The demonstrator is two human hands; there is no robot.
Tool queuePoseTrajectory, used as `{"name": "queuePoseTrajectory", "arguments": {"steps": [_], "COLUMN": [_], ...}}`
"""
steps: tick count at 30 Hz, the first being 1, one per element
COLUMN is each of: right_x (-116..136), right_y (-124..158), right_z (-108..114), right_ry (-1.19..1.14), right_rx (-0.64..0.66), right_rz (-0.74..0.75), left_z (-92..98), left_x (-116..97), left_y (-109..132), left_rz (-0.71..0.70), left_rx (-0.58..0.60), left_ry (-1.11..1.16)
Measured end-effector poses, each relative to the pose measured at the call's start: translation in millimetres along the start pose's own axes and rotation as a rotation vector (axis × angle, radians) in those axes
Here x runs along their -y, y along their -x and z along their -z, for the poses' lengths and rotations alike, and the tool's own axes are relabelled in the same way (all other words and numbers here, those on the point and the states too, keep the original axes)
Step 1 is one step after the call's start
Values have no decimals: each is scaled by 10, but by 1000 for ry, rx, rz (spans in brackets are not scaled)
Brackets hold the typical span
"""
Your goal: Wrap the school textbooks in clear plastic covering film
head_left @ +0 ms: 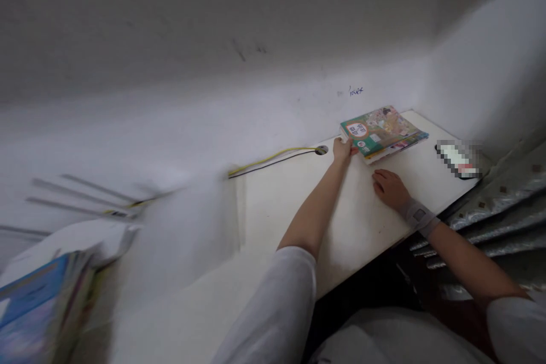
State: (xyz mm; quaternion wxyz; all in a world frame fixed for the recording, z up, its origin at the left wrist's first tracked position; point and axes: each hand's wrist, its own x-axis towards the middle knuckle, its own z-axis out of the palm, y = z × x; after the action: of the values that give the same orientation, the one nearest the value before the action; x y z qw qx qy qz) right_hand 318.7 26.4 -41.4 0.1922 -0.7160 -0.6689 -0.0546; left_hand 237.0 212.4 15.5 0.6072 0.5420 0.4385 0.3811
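A small stack of books (384, 132) lies against the wall at the far end of the white desk. The top cover is green with an illustrated picture and a white oval label. My left hand (342, 149) is closed at the stack's near left corner, its fingertips against the edge and partly hidden. My right hand (390, 187) rests on the desk just in front of the stack, apart from it, fingers loosely extended and holding nothing. A translucent band with a dark square is on my right wrist.
A phone (457, 160), its screen pixelated, lies right of the books. Yellow and black cables (277, 158) run along the wall into a desk hole (321, 150). More books (34, 307) stand blurred at lower left. Patterned silvery folds (499, 205) hang beside the desk's right edge.
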Motion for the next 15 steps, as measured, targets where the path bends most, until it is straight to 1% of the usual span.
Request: {"name": "queuePoseTrajectory", "arguments": {"steps": [2, 4, 6, 7, 8, 9, 10, 11, 12, 13, 14, 15], "right_x": [-19, -42, -73, -91, -113, -136, -162, -189, -216, -244, -271, -298], "right_y": [3, 4, 4, 4, 4, 4, 4, 4, 4, 3, 1, 0], "right_z": [-6, -12, -22, -29, -39, -51, -66, -82, -100, -118, -136, -153], "right_ry": [-8, -18, -28, -31, -29, -23, -17, -18, -23, -28, -30, -28], "right_rx": [-11, -20, -29, -34, -39, -48, -53, -59, -62, -69, -76, -81], "right_rz": [11, 24, 46, 59, 75, 89, 103, 117, 140, 154, 161, 165], "left_z": [144, 419, 838, 1097, 1382, 1685, 1997, 2306, 2604, 2880, 3124, 3332], "left_x": [-75, -195, -342, -412, -471, -512, -531, -523, -489, -428, -346, -248], "left_y": [134, 330, 610, 782, 973, 1177, 1389, 1601, 1806, 1996, 2167, 2312], "left_rz": [-1, -34, -136, -261, -388, -495, -565, -600, -600, -567, -502, -408], "left_rx": [-16, -24, -30, -21, -48, -110, -211, -333, -469, -591, -695, -769], "left_ry": [23, 18, -17, -94, -205, -332, -456, -575, -691, -815, -935, -1044]}}
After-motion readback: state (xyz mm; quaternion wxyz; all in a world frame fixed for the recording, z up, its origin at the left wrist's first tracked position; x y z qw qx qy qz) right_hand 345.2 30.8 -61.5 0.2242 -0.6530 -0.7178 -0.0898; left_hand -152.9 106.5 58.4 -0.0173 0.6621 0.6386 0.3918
